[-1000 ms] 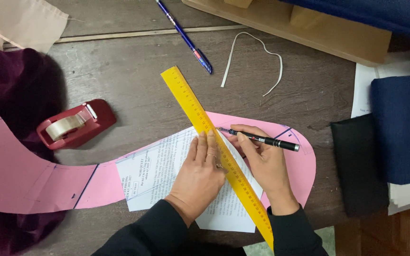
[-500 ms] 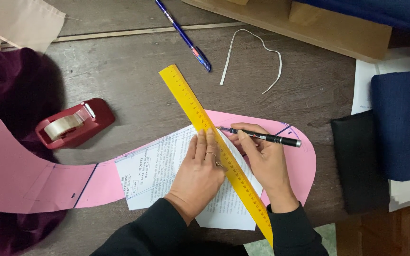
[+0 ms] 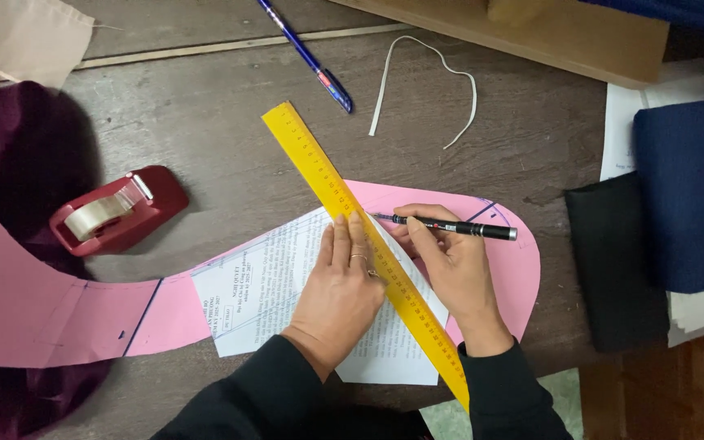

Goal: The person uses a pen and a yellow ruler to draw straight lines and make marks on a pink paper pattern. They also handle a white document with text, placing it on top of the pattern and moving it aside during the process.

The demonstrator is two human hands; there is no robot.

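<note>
Pressing hand: left hand (image 3: 342, 287) lies flat, fingers together, not clenched, holding down the yellow ruler (image 3: 360, 236) and the printed sheet (image 3: 270, 285) beneath it.
Writing hand: right hand (image 3: 454, 273) grasps a black pen (image 3: 450, 226) between thumb and fingers, its tip touching the ruler's right edge.
Ruler: runs on a slant from upper left to lower right, across the printed sheet and the pink paper pattern (image 3: 59, 314).
Pattern: long curved pink shape on the wooden table (image 3: 205, 130), its rounded end under the right hand.
Tape: red tape dispenser (image 3: 116, 210) sits left of the ruler, well apart.
Far edge: blue pen (image 3: 307, 55) and a white strip (image 3: 425, 77) lie beyond the ruler.
Right side: black cloth (image 3: 613, 261) beside dark blue cloth (image 3: 690, 195).
Left side: dark purple cloth (image 3: 10, 155) under the pattern.
</note>
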